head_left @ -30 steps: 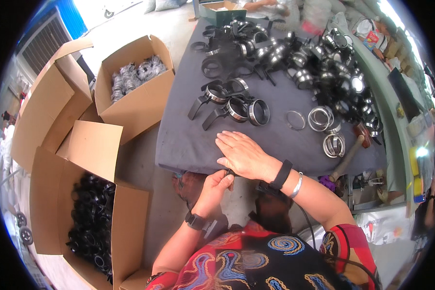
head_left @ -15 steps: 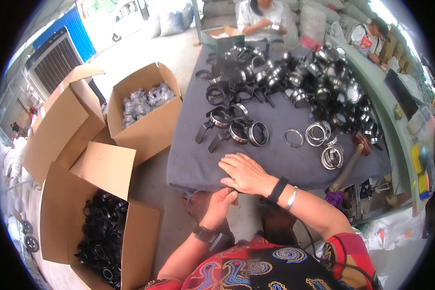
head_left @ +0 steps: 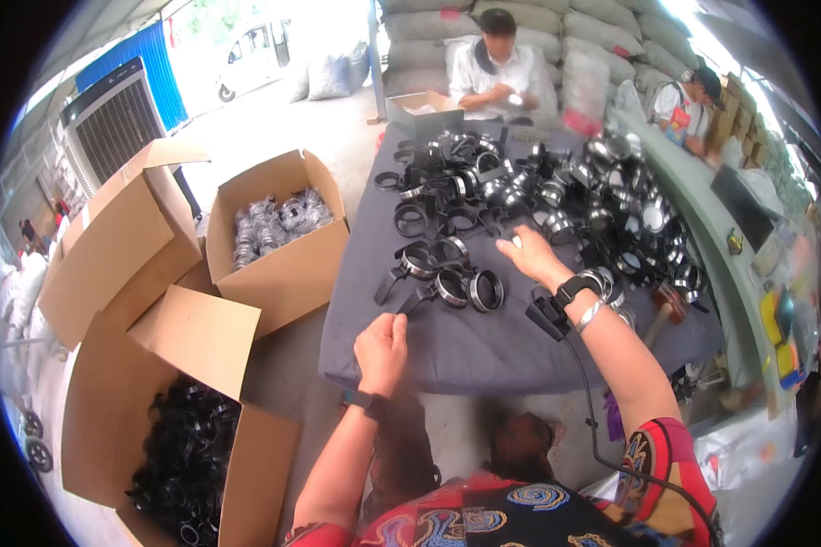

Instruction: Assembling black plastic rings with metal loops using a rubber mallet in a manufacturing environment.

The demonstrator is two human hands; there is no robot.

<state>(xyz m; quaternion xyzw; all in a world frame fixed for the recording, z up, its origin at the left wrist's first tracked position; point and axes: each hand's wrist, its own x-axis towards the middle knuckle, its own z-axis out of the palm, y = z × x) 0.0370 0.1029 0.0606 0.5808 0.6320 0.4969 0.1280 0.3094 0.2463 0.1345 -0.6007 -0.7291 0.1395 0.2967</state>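
Observation:
My left hand (head_left: 381, 351) is closed at the table's near left edge. Its fingertips meet the handle end of a black ring with a shiny metal band (head_left: 451, 288); whether they grip it is hidden. Several similar ringed pieces with handles lie in this group, one round black ring (head_left: 486, 291) at its right. My right hand (head_left: 533, 255) reaches over the table with fingers stretched out toward the near edge of the big pile of black and metal rings (head_left: 602, 191). A small white patch shows at its fingertips, too small to name. Loose metal rings (head_left: 611, 290) lie partly behind my right wrist.
Left of the grey-covered table (head_left: 356, 273) stand an open carton of black parts (head_left: 265, 456) and a carton of wrapped pieces (head_left: 324, 260). A mallet (head_left: 669, 303) lies at the right. A cable with a black device (head_left: 547, 317) hangs by my right wrist. A co-worker (head_left: 502, 73) sits opposite.
My hands were together at the table's front edge and have come apart. The left has moved left to the handled rings, the right forward to the pile. The view has tilted up slightly.

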